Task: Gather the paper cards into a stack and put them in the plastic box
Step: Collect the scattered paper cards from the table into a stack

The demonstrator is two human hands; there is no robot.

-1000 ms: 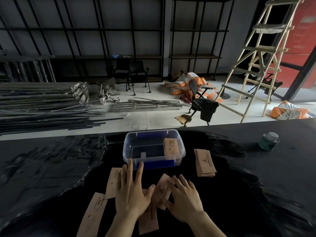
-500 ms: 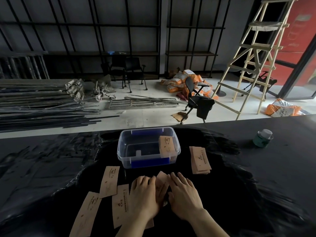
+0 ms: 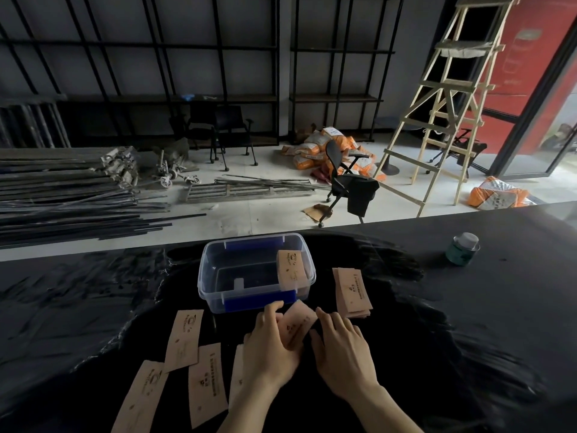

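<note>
A clear plastic box (image 3: 215, 303) with blue clips stands on the black table, and one tan paper card (image 3: 291, 267) leans inside its right end. Just in front of the box, a small bunch of cards (image 3: 296, 326) lies between my two hands. My left hand (image 3: 268, 348) presses on its left side and my right hand (image 3: 340, 348) touches its right edge with spread fingers. Three loose cards (image 3: 184, 339) (image 3: 206, 385) (image 3: 140, 398) lie to the left. A stack of cards (image 3: 352, 292) rests right of the box.
A green jar with a white lid (image 3: 462, 248) stands at the far right of the black table (image 3: 468, 307). Beyond the table's far edge the floor holds metal bars, chairs, sacks and a wooden ladder.
My left hand slid right, off the cards it covered, and met my right hand at the bunch of cards. Both hands moved a little toward the box.
</note>
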